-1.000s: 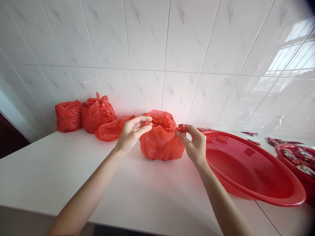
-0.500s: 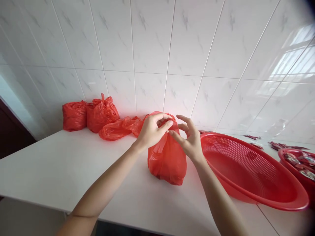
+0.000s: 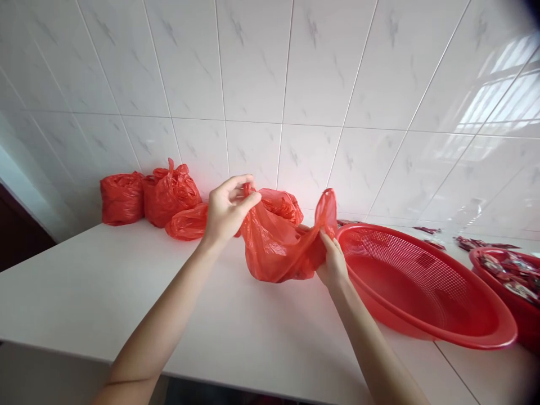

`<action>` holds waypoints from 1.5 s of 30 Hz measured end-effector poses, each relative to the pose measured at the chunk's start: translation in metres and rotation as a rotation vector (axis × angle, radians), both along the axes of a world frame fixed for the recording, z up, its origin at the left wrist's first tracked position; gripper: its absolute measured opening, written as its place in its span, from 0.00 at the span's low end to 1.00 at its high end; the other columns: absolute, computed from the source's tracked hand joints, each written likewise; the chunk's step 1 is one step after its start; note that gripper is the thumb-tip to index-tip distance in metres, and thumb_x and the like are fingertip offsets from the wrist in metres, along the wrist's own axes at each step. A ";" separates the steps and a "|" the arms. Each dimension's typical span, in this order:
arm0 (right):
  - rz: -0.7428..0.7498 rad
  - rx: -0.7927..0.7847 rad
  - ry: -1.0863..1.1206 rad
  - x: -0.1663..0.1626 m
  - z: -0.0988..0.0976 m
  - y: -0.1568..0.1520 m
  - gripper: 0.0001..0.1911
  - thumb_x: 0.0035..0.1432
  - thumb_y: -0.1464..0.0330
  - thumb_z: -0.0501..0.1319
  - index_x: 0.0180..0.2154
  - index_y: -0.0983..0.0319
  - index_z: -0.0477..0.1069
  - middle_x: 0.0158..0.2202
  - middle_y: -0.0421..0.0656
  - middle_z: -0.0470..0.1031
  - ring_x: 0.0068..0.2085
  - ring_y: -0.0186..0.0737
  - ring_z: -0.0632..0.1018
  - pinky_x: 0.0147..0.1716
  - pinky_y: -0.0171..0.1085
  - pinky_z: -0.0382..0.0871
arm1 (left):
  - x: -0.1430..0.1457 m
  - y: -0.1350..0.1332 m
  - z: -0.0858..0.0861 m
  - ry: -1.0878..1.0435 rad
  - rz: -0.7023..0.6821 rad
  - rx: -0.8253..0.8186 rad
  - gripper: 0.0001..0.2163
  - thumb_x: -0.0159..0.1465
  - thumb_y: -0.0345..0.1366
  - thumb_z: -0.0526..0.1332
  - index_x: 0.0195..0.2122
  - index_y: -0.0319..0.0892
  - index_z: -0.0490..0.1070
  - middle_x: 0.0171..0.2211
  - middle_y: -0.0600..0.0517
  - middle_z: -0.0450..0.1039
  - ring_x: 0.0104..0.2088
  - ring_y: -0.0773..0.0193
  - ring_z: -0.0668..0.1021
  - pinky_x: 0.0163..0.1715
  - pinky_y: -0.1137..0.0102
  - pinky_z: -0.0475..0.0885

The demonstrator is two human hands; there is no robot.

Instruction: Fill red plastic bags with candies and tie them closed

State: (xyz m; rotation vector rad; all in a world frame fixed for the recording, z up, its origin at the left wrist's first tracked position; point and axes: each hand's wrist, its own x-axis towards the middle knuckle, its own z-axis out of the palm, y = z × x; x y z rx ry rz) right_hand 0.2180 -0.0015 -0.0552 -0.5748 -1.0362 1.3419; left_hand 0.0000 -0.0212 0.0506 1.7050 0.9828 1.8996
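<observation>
A thin red plastic bag (image 3: 274, 253) hangs stretched between my two hands above the white counter (image 3: 169, 292). My left hand (image 3: 230, 208) pinches one of its upper corners between thumb and fingers. On the other side, my right hand (image 3: 334, 261) grips the bag just below a handle loop that sticks up. The bag's mouth is spread wide, and its lower part sags in the middle. Behind it, another crumpled red bag (image 3: 282, 203) lies near the wall, partly covered by the held one.
To the right stands a large red perforated basket (image 3: 400, 281). Beyond it, a red basin (image 3: 476, 256) holds several small wrapped packets, with more packets (image 3: 485, 243) by the wall. Two bundled red bags (image 3: 122, 199) (image 3: 171, 197) sit at the back left, near a flat red bag (image 3: 185, 222).
My hands have moved apart, left hand leftward, spreading the bag's mouth. The right hand, open before, now grips its right side. The bag's bottom has risen.
</observation>
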 end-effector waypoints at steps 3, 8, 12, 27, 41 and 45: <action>-0.055 -0.085 0.139 0.006 -0.008 0.012 0.17 0.59 0.55 0.64 0.42 0.59 0.78 0.48 0.44 0.80 0.53 0.47 0.77 0.55 0.45 0.72 | -0.019 0.005 -0.008 0.014 0.020 0.032 0.19 0.55 0.34 0.70 0.49 0.41 0.74 0.47 0.46 0.77 0.48 0.57 0.78 0.53 0.61 0.72; -0.098 -0.197 0.202 0.004 -0.029 0.021 0.13 0.56 0.61 0.67 0.43 0.57 0.77 0.45 0.41 0.82 0.50 0.44 0.80 0.55 0.44 0.73 | -0.041 0.016 -0.057 0.114 -0.037 -0.032 0.30 0.55 0.37 0.71 0.59 0.43 0.66 0.57 0.42 0.70 0.56 0.53 0.74 0.59 0.57 0.68; -0.161 -0.232 0.188 0.002 -0.039 0.022 0.13 0.55 0.60 0.66 0.42 0.58 0.77 0.43 0.41 0.83 0.48 0.45 0.81 0.52 0.44 0.74 | -0.053 0.020 -0.107 0.091 -0.018 -0.095 0.39 0.55 0.38 0.71 0.66 0.47 0.56 0.59 0.41 0.66 0.57 0.54 0.73 0.60 0.57 0.65; -0.085 -0.056 0.084 0.004 -0.021 0.003 0.15 0.52 0.63 0.70 0.42 0.61 0.79 0.47 0.47 0.82 0.51 0.48 0.79 0.52 0.44 0.73 | -0.017 0.034 -0.097 0.159 -0.202 -0.279 0.18 0.60 0.48 0.66 0.22 0.41 0.66 0.21 0.56 0.63 0.23 0.68 0.66 0.25 0.71 0.61; -0.293 -0.262 0.192 0.010 -0.035 0.019 0.16 0.50 0.59 0.71 0.39 0.59 0.76 0.37 0.42 0.83 0.41 0.45 0.83 0.41 0.41 0.79 | -0.020 0.069 -0.110 0.002 -0.140 -0.428 0.23 0.56 0.53 0.68 0.20 0.41 0.61 0.19 0.59 0.60 0.21 0.71 0.62 0.24 0.72 0.56; -0.202 -0.185 0.185 0.011 -0.037 0.020 0.17 0.53 0.57 0.68 0.42 0.59 0.76 0.45 0.45 0.83 0.49 0.49 0.81 0.48 0.48 0.78 | -0.023 0.075 -0.115 -0.015 -0.148 -0.464 0.21 0.55 0.55 0.67 0.28 0.39 0.73 0.26 0.52 0.74 0.29 0.64 0.74 0.30 0.71 0.66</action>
